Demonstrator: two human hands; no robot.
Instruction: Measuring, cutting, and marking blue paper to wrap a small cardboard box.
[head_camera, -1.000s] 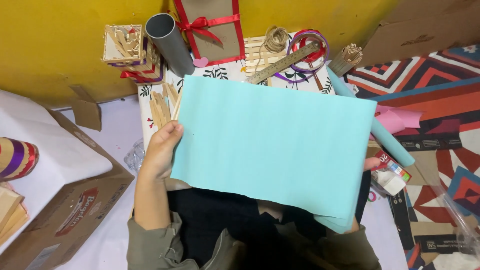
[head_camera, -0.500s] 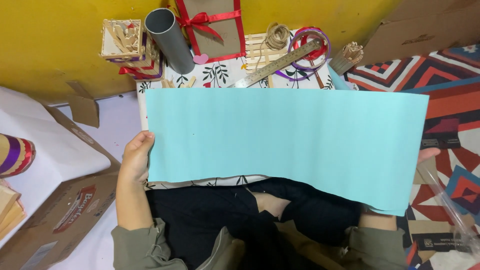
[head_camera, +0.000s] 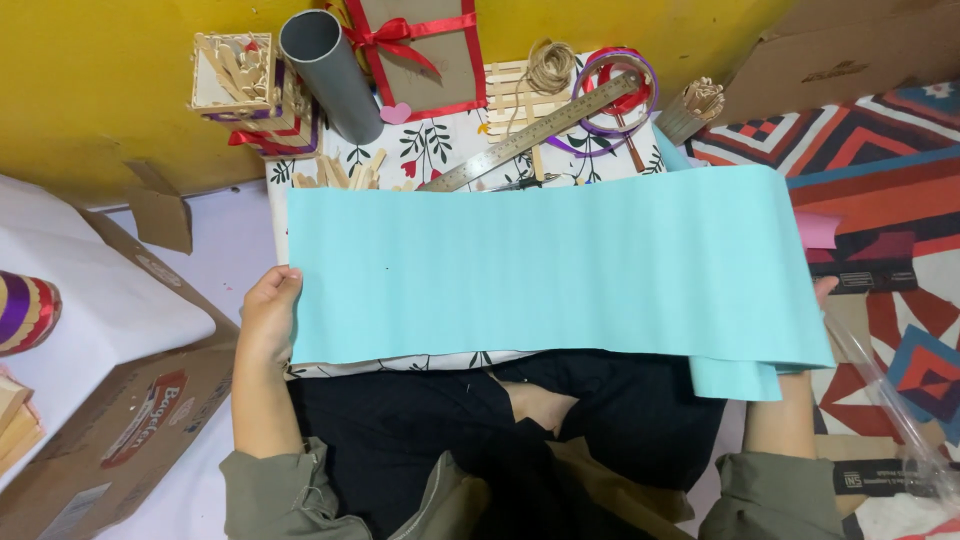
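Since half a second ago, we are stretching the light blue paper sheet (head_camera: 550, 270) wider and flatter, and it is now lying spread across the low floral-print surface (head_camera: 440, 140) over our lap. Our left hand (head_camera: 265, 315) is gripping the sheet's left edge, fingers (head_camera: 280, 285) curled onto it. Our right hand (head_camera: 822, 292) is mostly hiding behind the sheet's right end, so we cannot tell how its fingers are set; only a tip is peeking out. A curl of the same paper is hanging below the right corner.

To do this spreading well, we are judging that both ends want even pull and level edges, so the ripples are flattening out.

Beyond the sheet, a metal ruler (head_camera: 530, 135) is lying slanted, near a grey tube (head_camera: 325, 70), a wrapped gift with red ribbon (head_camera: 420, 50), twine (head_camera: 550, 65) and a craft-stick box (head_camera: 245, 85). A cardboard box (head_camera: 110, 440) is sitting at our left.
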